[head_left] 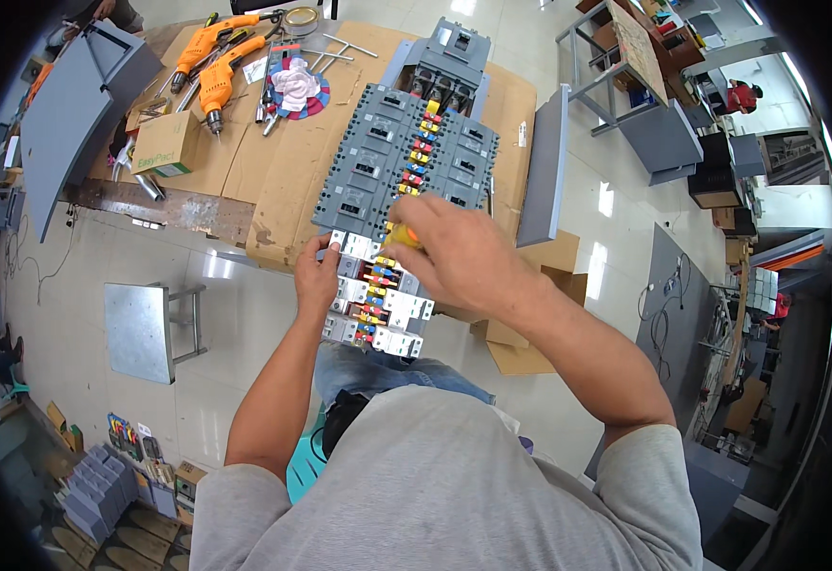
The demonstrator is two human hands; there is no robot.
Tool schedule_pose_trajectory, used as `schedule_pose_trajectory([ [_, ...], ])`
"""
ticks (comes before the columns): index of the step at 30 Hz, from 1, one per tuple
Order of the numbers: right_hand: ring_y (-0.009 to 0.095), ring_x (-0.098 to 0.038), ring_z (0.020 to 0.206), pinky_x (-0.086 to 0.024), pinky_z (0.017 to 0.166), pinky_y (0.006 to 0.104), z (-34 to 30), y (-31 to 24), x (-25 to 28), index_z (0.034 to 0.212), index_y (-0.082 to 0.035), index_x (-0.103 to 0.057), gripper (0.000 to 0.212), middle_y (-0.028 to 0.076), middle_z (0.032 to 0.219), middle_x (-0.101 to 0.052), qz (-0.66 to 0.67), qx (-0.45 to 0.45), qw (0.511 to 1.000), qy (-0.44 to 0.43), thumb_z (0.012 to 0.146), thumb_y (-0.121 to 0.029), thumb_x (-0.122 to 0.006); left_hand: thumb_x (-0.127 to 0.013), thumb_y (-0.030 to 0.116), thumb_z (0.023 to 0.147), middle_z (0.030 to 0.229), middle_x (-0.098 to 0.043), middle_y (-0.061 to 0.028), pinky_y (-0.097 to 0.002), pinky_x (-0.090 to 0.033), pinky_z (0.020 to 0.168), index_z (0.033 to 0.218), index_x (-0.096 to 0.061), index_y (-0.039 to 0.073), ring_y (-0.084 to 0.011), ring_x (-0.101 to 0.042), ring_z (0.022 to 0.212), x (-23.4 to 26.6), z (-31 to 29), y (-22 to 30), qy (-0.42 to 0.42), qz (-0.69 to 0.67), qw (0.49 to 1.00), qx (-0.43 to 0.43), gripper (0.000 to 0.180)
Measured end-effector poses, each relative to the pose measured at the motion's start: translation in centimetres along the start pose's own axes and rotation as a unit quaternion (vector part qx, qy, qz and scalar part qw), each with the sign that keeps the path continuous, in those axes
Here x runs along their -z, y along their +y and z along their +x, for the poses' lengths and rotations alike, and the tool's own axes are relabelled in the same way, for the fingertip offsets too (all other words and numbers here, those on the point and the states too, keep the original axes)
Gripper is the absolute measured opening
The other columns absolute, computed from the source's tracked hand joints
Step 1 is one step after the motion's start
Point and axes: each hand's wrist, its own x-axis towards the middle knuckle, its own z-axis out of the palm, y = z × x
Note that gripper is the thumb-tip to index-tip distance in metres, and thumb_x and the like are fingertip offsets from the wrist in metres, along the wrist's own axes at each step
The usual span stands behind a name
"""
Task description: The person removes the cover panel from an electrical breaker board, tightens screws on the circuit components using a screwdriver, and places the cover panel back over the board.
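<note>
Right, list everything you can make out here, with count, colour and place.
Large breakers: several, grey, centre
Small breakers: several, white, below those
Table: one, brown, top
Drills: two, orange, table's left
Tape: one roll, tan, table's far edge
Cloth: one, pale pink, right of drills
Box: one, brown, table's left
Panels: at least two, grey, table's sides
Stool: one, silver, left floor
Cartons: several, brown, right floor
Yellow handle: one, in right hand
Hands: two, bare; left touching small breaker, right gripping handle

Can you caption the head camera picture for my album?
Right grip around a yellow handle, left grip at a white breaker, two orange drills lying beyond.
</note>
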Motion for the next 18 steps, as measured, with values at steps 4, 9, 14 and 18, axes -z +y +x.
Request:
schedule_pose_trajectory([
  [4,0.041,-0.07,0.081,-0.057,0.068,0.051,0.1,1.1,0.1,0.111,-0.006,-0.055,0.029,0.017,0.094,-0.065,0.001,0.016,0.997,0.078,0.096,-0.025,-0.07,-0.065,0.012,0.104,0.106,-0.074,-0.0073,-0.0301,-0.057,0.08,0.121,-0.07,-0.001,-0.0136,-0.069,0.088,0.1,0.2,-0.4,-0.007,0.014,1.0,-0.019,0.022],
  [9,0.042,-0.07,0.081,-0.057,0.07,0.0512,0.5,1.2,-0.2,0.11,-0.006,-0.054,0.028,0.018,0.095,-0.065,0.001,0.011,0.998,0.069,0.096,-0.025,-0.07,-0.065,0.012,0.104,0.105,-0.074,-0.0078,-0.0304,-0.057,0.08,0.121,-0.07,-0.002,-0.0136,-0.068,0.088,0.0,0.2,-0.4,-0.002,0.012,1.0,-0.014,0.022],
  [14,0.041,-0.07,0.094,-0.057,0.079,0.051,0.5,0.6,0.0,0.116,-0.003,-0.058,0.033,0.021,0.11,-0.069,0.003,-0.042,0.999,0.0,0.095,-0.022,-0.073,-0.065,0.012,0.104,0.105,-0.074,-0.008,-0.0304,-0.057,0.079,0.12,-0.071,-0.002,-0.0134,-0.068,0.087,0.0,0.0,0.8,-0.017,-0.017,0.999,0.022,0.022],
  [18,0.043,-0.072,0.081,-0.057,0.071,0.0532,1.4,-0.4,1.2,0.111,-0.001,-0.057,0.032,0.021,0.091,-0.071,-0.018,-0.047,0.999,0.008,0.094,-0.024,-0.072,-0.066,0.012,0.103,0.104,-0.075,-0.0078,-0.0304,-0.057,0.079,0.119,-0.072,-0.002,-0.0133,-0.067,0.086,0.2,-0.1,0.2,0.002,0.01,1.0,-0.002,0.022],
])
